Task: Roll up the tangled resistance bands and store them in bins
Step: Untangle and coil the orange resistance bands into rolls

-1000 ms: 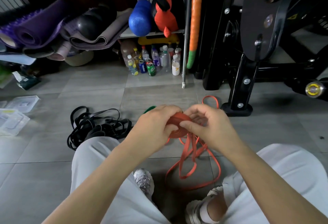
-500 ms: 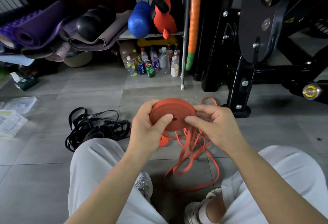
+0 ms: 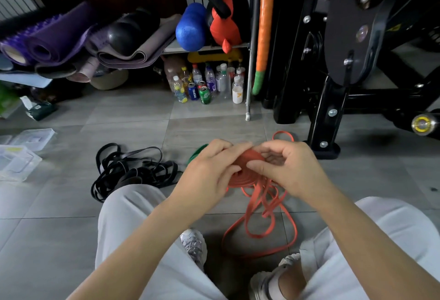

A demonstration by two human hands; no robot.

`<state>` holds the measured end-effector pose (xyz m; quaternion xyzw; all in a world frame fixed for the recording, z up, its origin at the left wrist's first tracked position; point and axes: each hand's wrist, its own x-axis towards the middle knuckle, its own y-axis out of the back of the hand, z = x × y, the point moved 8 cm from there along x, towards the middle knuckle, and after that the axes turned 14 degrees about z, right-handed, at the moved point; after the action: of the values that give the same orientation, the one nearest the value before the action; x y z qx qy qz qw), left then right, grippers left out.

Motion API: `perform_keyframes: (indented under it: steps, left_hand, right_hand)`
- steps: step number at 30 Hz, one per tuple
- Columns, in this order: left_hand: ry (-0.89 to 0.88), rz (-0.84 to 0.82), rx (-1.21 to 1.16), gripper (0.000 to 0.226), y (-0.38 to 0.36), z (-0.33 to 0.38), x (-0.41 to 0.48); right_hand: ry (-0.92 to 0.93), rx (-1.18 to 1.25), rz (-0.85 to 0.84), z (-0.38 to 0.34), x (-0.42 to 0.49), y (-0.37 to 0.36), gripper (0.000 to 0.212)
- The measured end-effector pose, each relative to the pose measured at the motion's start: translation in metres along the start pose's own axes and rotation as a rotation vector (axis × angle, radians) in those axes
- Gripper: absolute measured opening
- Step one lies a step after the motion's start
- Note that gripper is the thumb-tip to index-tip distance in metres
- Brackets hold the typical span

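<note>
1. Clear bins (image 3: 16, 164) lie well off to the left on the floor, with black bands (image 3: 133, 168) heaped between.
2. Orange band (image 3: 266, 218): loose tail drops from the roll (image 3: 247, 168) toward the feet.
3. Left hand (image 3: 209, 173) grips the roll, fingers curled. Right hand (image 3: 288, 168) pinches its edge, nearer the tail.

Grey tiled floor (image 3: 71, 240). Rolled purple mats (image 3: 54, 35) heaped at left, bottles and cans (image 3: 209, 84) under a low shelf (image 3: 171, 48) (perhaps metal), black gym machine (image 3: 331, 99) at right.
</note>
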<state>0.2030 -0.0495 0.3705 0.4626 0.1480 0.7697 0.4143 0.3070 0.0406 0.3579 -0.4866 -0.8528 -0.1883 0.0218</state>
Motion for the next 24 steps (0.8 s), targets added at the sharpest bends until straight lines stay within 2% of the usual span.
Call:
perform_keyframes:
  steps: [5, 9, 12, 15, 18, 20, 22, 24]
  left_hand:
    - [0.189, 0.146, -0.150, 0.050, 0.012, -0.013, 0.001]
    - [0.345, 0.269, -0.257, 0.051, 0.014, -0.022, -0.004]
    - [0.411, 0.244, -0.297, 0.047, 0.007, -0.025, -0.008]
    - [0.249, 0.124, -0.087, 0.046, 0.007, -0.015, -0.003]
    - [-0.036, -0.050, 0.191, 0.071, -0.002, 0.005, 0.002]
    - [-0.166, -0.110, 0.352, 0.080, -0.010, 0.010, 0.001]
    - [-0.171, -0.088, 0.361, 0.072, -0.011, 0.009, 0.002]
    - [-0.067, -0.057, 0.240, 0.062, -0.008, 0.003, 0.003]
  right_hand:
    - [-0.078, 0.093, 0.000, 0.007, -0.001, 0.004, 0.023]
    - [-0.026, 0.093, 0.010, 0.001, -0.001, 0.004, 0.026]
    - [-0.003, 0.054, 0.045, 0.001, 0.000, 0.007, 0.028]
    - [0.010, -0.025, -0.011, 0.000, -0.002, 0.005, 0.028]
    - [0.074, -0.197, -0.065, -0.003, -0.003, -0.001, 0.022]
    - [0.095, -0.265, -0.055, -0.005, -0.002, -0.003, 0.015]
    - [0.093, -0.248, -0.021, -0.008, -0.001, 0.000, 0.016]
    - [0.075, -0.175, 0.013, -0.008, -0.001, 0.003, 0.019]
